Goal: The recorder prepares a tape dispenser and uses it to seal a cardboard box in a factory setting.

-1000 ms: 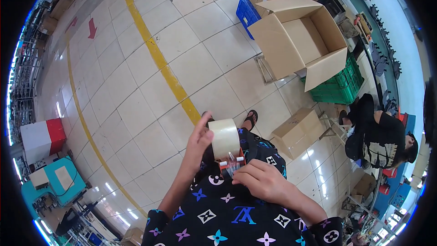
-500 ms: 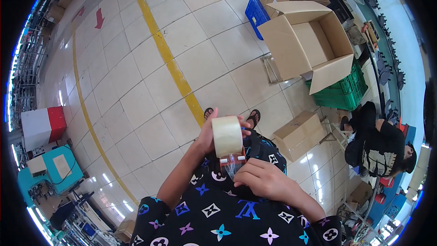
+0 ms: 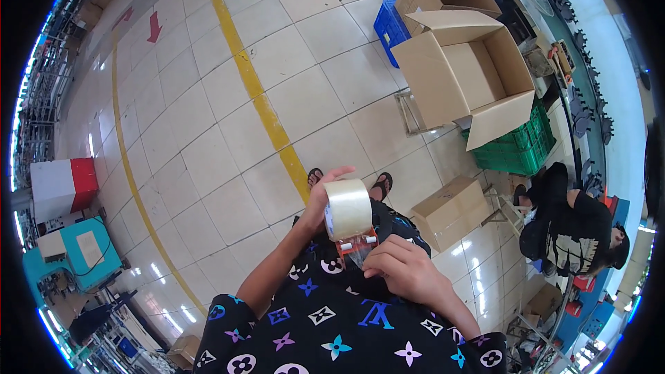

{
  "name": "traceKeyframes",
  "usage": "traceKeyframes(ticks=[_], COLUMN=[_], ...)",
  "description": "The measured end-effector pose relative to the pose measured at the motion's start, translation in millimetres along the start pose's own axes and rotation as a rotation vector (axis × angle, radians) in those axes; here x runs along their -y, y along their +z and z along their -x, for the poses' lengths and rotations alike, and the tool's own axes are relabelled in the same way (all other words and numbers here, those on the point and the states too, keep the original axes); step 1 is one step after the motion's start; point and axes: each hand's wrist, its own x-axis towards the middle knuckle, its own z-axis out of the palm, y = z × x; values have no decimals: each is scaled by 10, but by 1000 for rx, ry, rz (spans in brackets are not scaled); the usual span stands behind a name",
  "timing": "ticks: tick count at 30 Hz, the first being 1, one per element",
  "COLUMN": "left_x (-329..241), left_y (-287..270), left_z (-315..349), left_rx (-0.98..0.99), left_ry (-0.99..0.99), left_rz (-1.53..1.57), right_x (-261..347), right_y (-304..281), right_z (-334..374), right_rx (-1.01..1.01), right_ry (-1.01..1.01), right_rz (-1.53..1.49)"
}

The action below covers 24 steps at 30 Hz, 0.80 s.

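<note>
A tape dispenser (image 3: 358, 241) with an orange-red frame and white rollers carries a wide roll of clear packing tape (image 3: 350, 206). It sits before my body, roll uppermost. My left hand (image 3: 318, 206) is closed on it from the left, with one finger stretched above the roll; its other fingers are hidden behind. At the dispenser's lower end, my right hand (image 3: 403, 267) is curled with fingertips pressed together at the loose tape end (image 3: 358, 257). The fingers partly cover that end.
An open cardboard box (image 3: 478, 76) rests on a green crate (image 3: 516, 142) at right, with a blue crate (image 3: 386, 28) beyond. A closed carton (image 3: 450, 213) stands on the floor beside me. A seated person (image 3: 575, 228) is at far right, near a workbench (image 3: 601, 318).
The roll has turned slightly, and left-hand fingers seen earlier at its right edge are now hidden. My right hand has shifted a little to the right, its fingers more tightly bunched.
</note>
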Motion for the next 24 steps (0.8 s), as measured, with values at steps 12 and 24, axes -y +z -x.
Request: traceKeyframes(ticks=[12, 24], left_x=[-188, -302], left_y=[-407, -68], left_z=[202, 269], left_rx=[360, 269], left_ry=[-168, -190], left_rz=[-54, -399], right_x=[-165, -461], right_y=[18, 84], right_z=[127, 71], right_rx=[-231, -270], right_ry=[149, 155], right_rz=[-98, -426])
